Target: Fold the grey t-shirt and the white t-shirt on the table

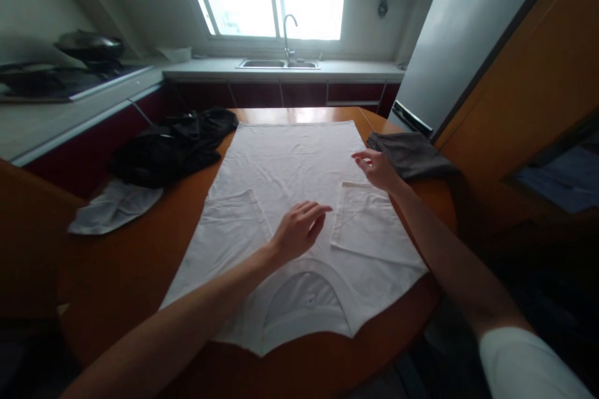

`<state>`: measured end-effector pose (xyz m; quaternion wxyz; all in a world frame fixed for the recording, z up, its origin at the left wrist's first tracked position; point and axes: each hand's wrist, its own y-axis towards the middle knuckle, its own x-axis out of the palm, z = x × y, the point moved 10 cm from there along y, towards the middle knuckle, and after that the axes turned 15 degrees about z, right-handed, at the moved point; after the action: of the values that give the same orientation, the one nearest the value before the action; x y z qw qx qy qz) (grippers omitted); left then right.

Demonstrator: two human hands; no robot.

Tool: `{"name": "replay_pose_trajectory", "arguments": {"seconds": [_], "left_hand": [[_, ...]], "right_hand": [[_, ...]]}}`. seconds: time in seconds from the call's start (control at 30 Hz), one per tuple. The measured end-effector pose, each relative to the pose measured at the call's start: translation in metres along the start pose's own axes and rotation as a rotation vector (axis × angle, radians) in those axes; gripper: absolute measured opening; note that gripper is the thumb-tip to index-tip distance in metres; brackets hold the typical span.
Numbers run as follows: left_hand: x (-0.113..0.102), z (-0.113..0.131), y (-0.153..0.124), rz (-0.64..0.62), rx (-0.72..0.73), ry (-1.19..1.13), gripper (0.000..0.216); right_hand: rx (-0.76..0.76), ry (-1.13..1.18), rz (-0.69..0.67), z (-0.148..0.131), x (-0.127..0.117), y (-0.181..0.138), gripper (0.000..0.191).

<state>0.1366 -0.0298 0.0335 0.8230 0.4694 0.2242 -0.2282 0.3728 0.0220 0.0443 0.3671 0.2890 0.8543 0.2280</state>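
A white T-shirt lies spread flat on a wooden table, its neckline toward me and its hem at the far side. Both sleeves are folded inward over the body. My left hand is over the middle of the shirt, close to the right sleeve, with fingers stretched out and nothing in them. Near the shirt's right edge, beyond that sleeve, is my right hand, its fingers loosely bent and apart, holding nothing. Whether either hand touches the cloth I cannot tell.
Black clothing and a white cloth lie on the left of the orange-brown table. A folded dark grey garment sits at the right. Beyond are a sink, a stove and a fridge.
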Motion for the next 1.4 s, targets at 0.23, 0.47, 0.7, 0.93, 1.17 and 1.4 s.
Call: {"name": "replay_pose_trajectory", "arguments": {"seconds": [0.23, 0.47, 0.7, 0.93, 1.17, 1.4], "left_hand": [[-0.066, -0.043, 0.025, 0.135, -0.456, -0.09, 0.025], [-0.108, -0.078, -0.008, 0.114, -0.459, 0.164, 0.028], [-0.069, -0.081, -0.044, 0.024, -0.298, 0.177, 0.028], [-0.047, -0.052, -0.048, -0.144, -0.123, 0.173, 0.035], [-0.044, -0.067, -0.049, -0.139, -0.125, 0.146, 0.037], [-0.039, -0.066, -0.049, -0.155, -0.137, 0.114, 0.038]], "right_hand": [[-0.043, -0.35, -0.151, -0.001, -0.002, -0.066, 0.062], [0.011, -0.662, -0.38, 0.039, 0.034, -0.111, 0.073], [-0.012, -0.667, -0.314, 0.029, 0.027, -0.104, 0.07], [-0.235, -0.542, -0.39, -0.034, 0.026, -0.133, 0.064], [-0.27, -0.374, -0.569, -0.087, 0.042, -0.193, 0.075], [-0.127, -0.36, -0.561, -0.074, 0.035, -0.172, 0.077]]}}
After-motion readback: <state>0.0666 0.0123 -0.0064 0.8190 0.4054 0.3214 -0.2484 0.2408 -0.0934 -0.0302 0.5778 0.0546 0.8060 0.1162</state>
